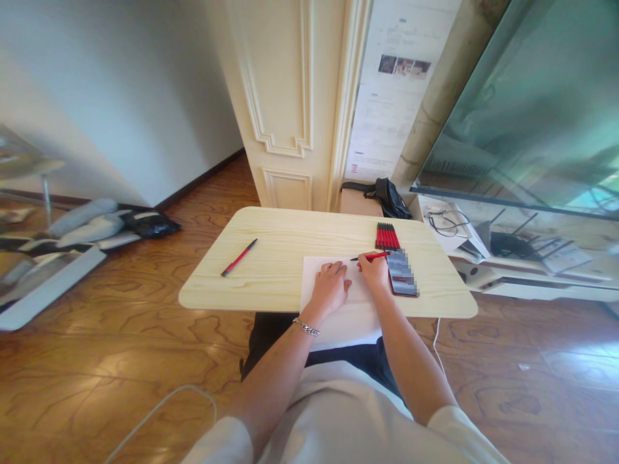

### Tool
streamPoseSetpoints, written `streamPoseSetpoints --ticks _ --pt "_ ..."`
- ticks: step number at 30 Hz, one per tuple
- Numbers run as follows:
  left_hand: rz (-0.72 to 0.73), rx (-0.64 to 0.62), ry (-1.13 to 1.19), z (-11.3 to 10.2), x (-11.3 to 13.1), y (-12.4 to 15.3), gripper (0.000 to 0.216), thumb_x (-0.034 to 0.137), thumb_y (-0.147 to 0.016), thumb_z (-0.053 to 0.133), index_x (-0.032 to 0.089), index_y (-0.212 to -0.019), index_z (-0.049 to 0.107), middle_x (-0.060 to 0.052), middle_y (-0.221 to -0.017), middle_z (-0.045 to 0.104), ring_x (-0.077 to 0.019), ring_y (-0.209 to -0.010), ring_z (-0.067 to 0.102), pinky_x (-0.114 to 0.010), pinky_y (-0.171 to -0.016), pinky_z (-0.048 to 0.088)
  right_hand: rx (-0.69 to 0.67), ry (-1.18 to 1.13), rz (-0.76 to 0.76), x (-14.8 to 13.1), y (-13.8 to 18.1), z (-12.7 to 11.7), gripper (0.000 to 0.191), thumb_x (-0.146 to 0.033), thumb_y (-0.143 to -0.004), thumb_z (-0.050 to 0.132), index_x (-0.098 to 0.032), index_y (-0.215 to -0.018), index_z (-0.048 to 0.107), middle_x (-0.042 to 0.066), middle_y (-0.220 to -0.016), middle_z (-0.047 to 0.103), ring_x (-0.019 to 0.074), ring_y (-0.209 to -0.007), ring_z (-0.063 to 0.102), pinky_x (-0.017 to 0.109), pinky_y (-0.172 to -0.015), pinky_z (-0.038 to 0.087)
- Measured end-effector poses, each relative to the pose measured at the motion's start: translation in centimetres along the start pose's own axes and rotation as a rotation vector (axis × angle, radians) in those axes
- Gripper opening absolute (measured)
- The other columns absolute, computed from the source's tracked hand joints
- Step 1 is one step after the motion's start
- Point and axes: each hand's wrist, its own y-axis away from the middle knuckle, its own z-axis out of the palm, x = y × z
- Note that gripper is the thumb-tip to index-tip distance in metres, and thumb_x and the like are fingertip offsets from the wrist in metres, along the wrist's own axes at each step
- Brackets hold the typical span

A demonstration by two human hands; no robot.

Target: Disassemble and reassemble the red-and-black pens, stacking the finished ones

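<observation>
A white sheet of paper lies on a small light-wood table and hangs over its near edge. My left hand rests flat on the sheet with fingers spread; a metal bracelet is on its wrist. My right hand grips a red pen whose tip points left over the paper. Several more red pens lie bunched at the table's far right. A lone red pen lies on the left part of the table.
A phone with a blurred screen lies right of my right hand. A black bag sits behind the table. A low shelf with cables and a router stands at right. Grey items lie on the wooden floor at left.
</observation>
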Motion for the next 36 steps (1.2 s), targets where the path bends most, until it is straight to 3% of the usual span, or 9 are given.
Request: streamPoseSetpoints --ticks 6,10,13,16,20,23,26,32,36 --pt "-0.008 -0.017 -0.037 0.0 0.0 -0.1 0.038 0.032 -0.088 0.05 0.019 -0.124 0.052 -0.009 -0.135 0.048 -0.0285 -0.119 0.039 -0.041 -0.091 0.04 0.015 -0.167 0.057 0.4 -0.2 0.3 0.022 -0.035 -0.07 0.058 -0.015 -0.061 0.062 0.003 -0.054 0.063 0.015 -0.051 0.058 0.024 -0.05 0.041" --pt "-0.011 -0.024 -0.043 0.0 -0.1 -0.1 0.038 0.032 -0.088 0.051 0.02 -0.124 0.052 -0.009 -0.137 0.047 -0.0288 -0.12 0.038 -0.041 -0.092 0.04 0.117 -0.514 0.173 0.2 -0.5 -0.1 0.028 -0.043 -0.073 0.06 -0.016 -0.067 0.061 0.0 -0.055 0.06 0.0112 -0.047 0.053 0.023 -0.046 0.039" --pt "-0.017 -0.05 -0.048 0.2 -0.4 -0.5 0.039 0.03 -0.088 0.051 0.02 -0.125 0.052 -0.008 -0.137 0.046 -0.0291 -0.121 0.037 -0.042 -0.093 0.04 0.163 -0.82 0.198 -0.6 -0.7 -1.3 0.028 -0.043 -0.075 0.062 -0.016 -0.067 0.06 0.002 -0.064 0.063 0.0117 -0.058 0.058 0.024 -0.056 0.047" --pt "-0.018 -0.068 -0.047 0.3 -0.7 -1.2 0.04 0.03 -0.087 0.051 0.021 -0.126 0.051 -0.008 -0.137 0.046 -0.0292 -0.122 0.037 -0.044 -0.094 0.039 0.067 -1.064 0.18 -1.7 -0.5 -3.1 0.021 -0.033 -0.071 0.07 -0.016 -0.075 0.061 0.004 -0.076 0.066 0.0115 -0.067 0.06 0.024 -0.061 0.05" --pt "0.005 -0.083 -0.038 0.3 -1.1 -2.2 0.039 0.031 -0.085 0.054 0.021 -0.123 0.053 -0.008 -0.136 0.048 -0.0298 -0.122 0.038 -0.045 -0.093 0.041 -0.143 -1.186 0.208 -2.4 0.3 -5.6 0.028 -0.045 -0.074 0.068 -0.02 -0.086 0.059 -0.004 -0.063 0.057 0.0059 -0.046 0.046 0.017 -0.038 0.034" --pt "0.026 -0.095 -0.024 0.1 -1.3 -2.7 0.035 0.031 -0.084 0.056 0.021 -0.118 0.057 -0.009 -0.133 0.05 -0.03 -0.122 0.04 -0.045 -0.093 0.041 -0.199 -1.212 0.312 -2.0 0.6 -6.8 0.05 -0.069 -0.076 0.048 -0.021 -0.065 0.05 -0.007 -0.046 0.037 0.0064 -0.036 0.031 0.019 -0.032 0.024" --pt "0.049 -0.096 0.013 -0.2 -1.4 -2.9 0.03 0.03 -0.083 0.059 0.018 -0.11 0.061 -0.012 -0.127 0.055 -0.0284 -0.12 0.044 -0.043 -0.098 0.038 -0.183 -1.234 0.39 -1.3 0.5 -7.3 0.055 -0.071 -0.075 0.045 -0.021 -0.053 0.037 -0.008 -0.04 0.025 0.0065 -0.033 0.022 0.021 -0.031 0.02" --pt "0.092 0.042 0.308 -1.9 0.1 -1.6 0.03 0.029 -0.083 0.059 0.017 -0.109 0.065 -0.011 -0.113 0.065 -0.0235 -0.108 0.056 -0.038 -0.1 0.038 -0.088 -1.305 0.335 -1.7 0.5 -7.2 0.039 -0.061 -0.08 0.051 -0.022 -0.074 0.053 -0.009 -0.046 0.032 0.0064 -0.037 0.03 0.019 -0.034 0.026" --pt "-0.046 -0.041 0.703 -2.6 2.7 0.8 0.031 0.038 -0.083 0.058 0.02 -0.107 0.066 -0.007 -0.1 0.07 -0.0184 -0.081 0.064 -0.031 -0.077 0.048 0.072 -1.412 0.131 -3.7 0.9 -7.5 0.026 -0.05 -0.08 0.061 -0.027 -0.091 0.055 -0.009 -0.056 0.044 0.0051 -0.048 0.045 0.018 -0.049 0.043"
